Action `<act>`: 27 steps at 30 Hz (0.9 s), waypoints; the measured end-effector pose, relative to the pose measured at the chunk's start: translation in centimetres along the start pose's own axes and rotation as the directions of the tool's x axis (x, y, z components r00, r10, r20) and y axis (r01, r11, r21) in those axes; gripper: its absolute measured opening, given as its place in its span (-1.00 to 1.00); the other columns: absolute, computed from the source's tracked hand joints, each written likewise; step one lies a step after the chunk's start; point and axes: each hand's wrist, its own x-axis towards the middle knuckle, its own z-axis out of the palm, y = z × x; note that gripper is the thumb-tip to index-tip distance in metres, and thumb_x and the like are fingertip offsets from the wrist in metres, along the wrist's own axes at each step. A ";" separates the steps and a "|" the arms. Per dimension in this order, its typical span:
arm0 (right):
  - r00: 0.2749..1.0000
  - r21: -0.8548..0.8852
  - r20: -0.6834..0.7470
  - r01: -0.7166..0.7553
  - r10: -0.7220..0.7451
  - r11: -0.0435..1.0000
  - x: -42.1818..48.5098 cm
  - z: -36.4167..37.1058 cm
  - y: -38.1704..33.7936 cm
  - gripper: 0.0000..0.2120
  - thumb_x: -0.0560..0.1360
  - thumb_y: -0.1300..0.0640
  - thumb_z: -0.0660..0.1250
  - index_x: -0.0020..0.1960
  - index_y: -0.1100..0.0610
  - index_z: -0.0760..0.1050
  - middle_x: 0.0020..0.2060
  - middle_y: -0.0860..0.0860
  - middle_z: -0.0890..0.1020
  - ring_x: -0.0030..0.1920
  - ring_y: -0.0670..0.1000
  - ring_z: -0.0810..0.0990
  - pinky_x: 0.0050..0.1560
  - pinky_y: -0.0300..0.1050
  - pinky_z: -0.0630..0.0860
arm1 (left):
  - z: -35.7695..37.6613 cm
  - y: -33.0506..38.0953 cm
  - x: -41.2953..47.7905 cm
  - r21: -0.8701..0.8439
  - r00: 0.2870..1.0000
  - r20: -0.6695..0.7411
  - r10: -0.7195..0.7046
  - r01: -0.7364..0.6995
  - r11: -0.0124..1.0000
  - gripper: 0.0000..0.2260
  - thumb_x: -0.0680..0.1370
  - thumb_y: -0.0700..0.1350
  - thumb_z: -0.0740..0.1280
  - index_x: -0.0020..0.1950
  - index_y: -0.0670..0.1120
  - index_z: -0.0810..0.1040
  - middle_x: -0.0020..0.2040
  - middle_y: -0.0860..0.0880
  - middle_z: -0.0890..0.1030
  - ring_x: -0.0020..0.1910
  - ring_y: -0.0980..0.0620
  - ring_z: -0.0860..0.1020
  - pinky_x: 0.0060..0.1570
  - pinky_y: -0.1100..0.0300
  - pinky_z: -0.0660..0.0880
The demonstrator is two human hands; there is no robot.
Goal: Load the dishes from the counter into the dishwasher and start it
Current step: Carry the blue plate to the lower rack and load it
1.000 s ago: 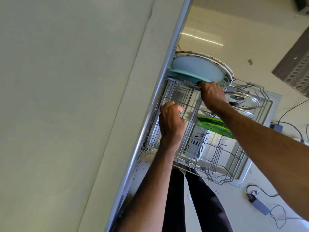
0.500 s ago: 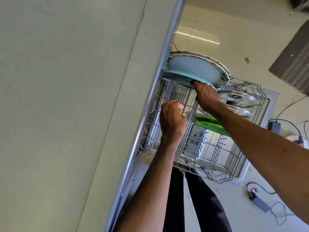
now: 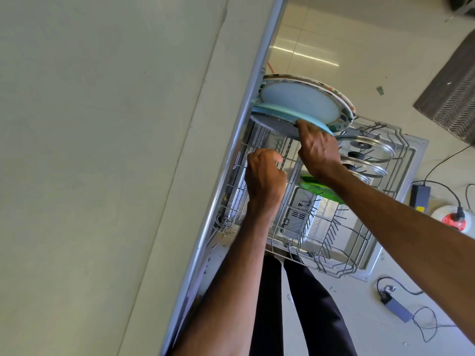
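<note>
Plates (image 3: 298,104) stand at twelve o'clock of my right hand (image 3: 318,155), fingers pinching their rim; left hand (image 3: 264,176) curled, grip unclear.

Bright, even daylight. White glare streak on glossy floor (image 3: 305,56), upper centre. Desk (image 3: 102,150) at left pale, flatly lit. Rack (image 3: 334,240) wires sharp, soft shadows beneath. Wide-angle bending toward frame edges, view heavily tilted.

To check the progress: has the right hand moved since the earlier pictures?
Yes, slightly: the right hand slid along the plates toward the metal counter edge.
</note>
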 end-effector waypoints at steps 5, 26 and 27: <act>1.000 -0.017 0.010 0.006 -0.006 1.000 0.5 0.1 0.1 -0.53 0.46 0.45 0.21 0.36 0.32 0.37 0.06 0.33 0.61 -0.08 0.34 0.62 -0.20 0.14 0.52 | 0.0 -0.2 -0.1 0.000 1.000 -0.002 -0.011 0.011 1.000 -0.74 0.47 -0.39 0.37 0.05 -0.08 0.63 0.14 -0.06 0.64 0.03 0.00 0.61 -0.14 0.10 0.62; 0.993 -0.034 0.119 0.029 -0.024 0.999 1.6 -0.4 0.6 -0.45 0.51 0.43 0.21 0.50 0.30 0.27 0.21 0.32 0.56 0.05 0.36 0.59 -0.10 0.14 0.44 | 0.1 0.1 -0.4 0.031 1.000 0.014 -0.028 0.028 0.999 -0.74 0.48 -0.37 0.39 0.06 -0.06 0.62 0.15 -0.05 0.61 0.07 -0.02 0.58 -0.07 0.07 0.61; 0.993 -0.025 0.117 0.033 -0.030 0.999 1.4 -0.4 0.6 -0.45 0.51 0.43 0.20 0.49 0.31 0.28 0.21 0.33 0.57 0.04 0.37 0.59 -0.11 0.13 0.42 | 0.1 0.2 -0.5 0.035 1.000 0.015 -0.024 0.023 0.999 -0.75 0.48 -0.37 0.38 0.06 -0.07 0.62 0.15 -0.05 0.61 0.08 -0.01 0.57 -0.07 0.09 0.61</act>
